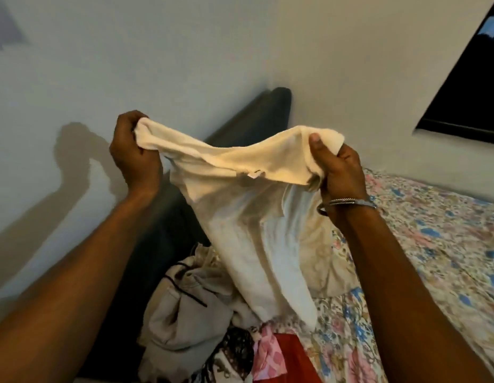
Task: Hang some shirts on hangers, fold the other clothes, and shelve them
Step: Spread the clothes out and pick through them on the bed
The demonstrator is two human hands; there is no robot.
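Observation:
A cream-white garment hangs in the air above the bed, held up by its top edge. My left hand grips the left end of that edge in a fist. My right hand, with a metal bangle at the wrist, pinches the right end between thumb and fingers. The cloth droops down and its bottom touches a pile of clothes on the bed: a beige piece with a dark drawstring, a black-and-white patterned piece, a pink floral one and a red one.
The bed carries a floral sheet that spreads to the right. A dark headboard stands against the pale wall behind the garment. A dark window sits in the wall at the upper right.

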